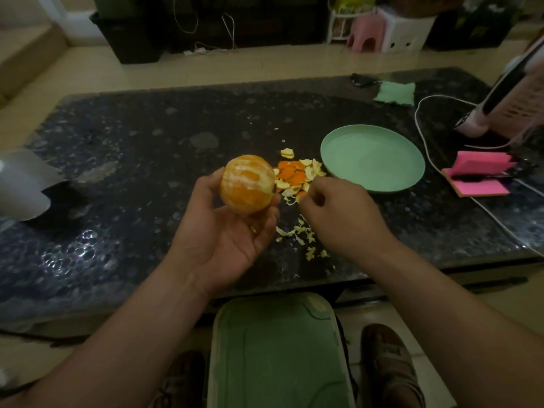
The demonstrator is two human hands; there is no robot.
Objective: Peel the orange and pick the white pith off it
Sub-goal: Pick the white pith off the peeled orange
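A peeled orange [246, 184], still streaked with white pith, sits in my left hand [228, 228], held between thumb and curled fingers above the dark table. My right hand [338, 213] hovers just right of the fruit, over a heap of orange peel pieces [294, 176], with its fingers curled and fingertips pinched together. Whether a scrap of pith is between them is too small to tell. Pale pith shreds [300, 234] lie on the table below and between my hands.
A green plate [372, 157] stands right of the peel heap. Farther right are pink sticky notes [478, 175], a white cable [424, 139] and a pink appliance [512, 107]. A grey sheet [26, 184] lies at left. A green stool [279, 354] stands under the table's near edge.
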